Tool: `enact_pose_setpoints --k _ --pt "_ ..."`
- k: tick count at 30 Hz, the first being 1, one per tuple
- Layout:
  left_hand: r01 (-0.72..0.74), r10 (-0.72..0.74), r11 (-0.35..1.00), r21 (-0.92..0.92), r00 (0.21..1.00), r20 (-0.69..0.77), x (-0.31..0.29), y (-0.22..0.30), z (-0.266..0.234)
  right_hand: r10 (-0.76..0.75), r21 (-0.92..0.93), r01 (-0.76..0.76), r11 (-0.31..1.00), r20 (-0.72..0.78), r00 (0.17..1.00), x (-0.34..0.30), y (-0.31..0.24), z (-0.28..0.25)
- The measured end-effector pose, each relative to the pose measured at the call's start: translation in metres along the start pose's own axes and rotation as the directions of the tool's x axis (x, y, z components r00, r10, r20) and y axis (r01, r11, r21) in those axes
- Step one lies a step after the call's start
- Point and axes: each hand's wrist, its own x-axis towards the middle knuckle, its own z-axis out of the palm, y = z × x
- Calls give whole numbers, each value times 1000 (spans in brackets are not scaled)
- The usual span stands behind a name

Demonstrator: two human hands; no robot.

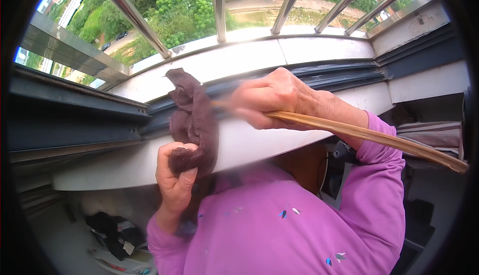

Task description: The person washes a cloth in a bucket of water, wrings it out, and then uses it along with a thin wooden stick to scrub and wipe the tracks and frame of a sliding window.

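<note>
My left hand [174, 177] is closed on one end of a dark brown cloth [198, 120], thumb on top. The bunched cloth stretches from my fingers across the dark window track [329, 75] to the white outer ledge. My right hand [272, 98] grips a long, thin wooden stick [369, 134] over the sill; motion blurs the fingertips. The stick slants from the cloth out to the right, past my forearm. Its left end meets the cloth, and I cannot tell whether it is under or just against it.
Shiny metal bars [218, 8] stand along the outer ledge, with trees and a road beyond. A dark window frame [75, 120] runs along the left. Below the white sill [239, 147], dark items [117, 232] lie at lower left. Folded striped fabric [431, 137] sits at right.
</note>
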Motion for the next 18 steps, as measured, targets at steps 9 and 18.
enact_pose_setpoints --k 9,18 --pt "144 -178 980 137 942 283 35 -8 40 121 -204 -139 969 -99 988 -65 -16 -48" --pt "98 -249 948 304 824 509 82 -13 108 319 -348 -353 869 -152 935 -126 -37 -89"
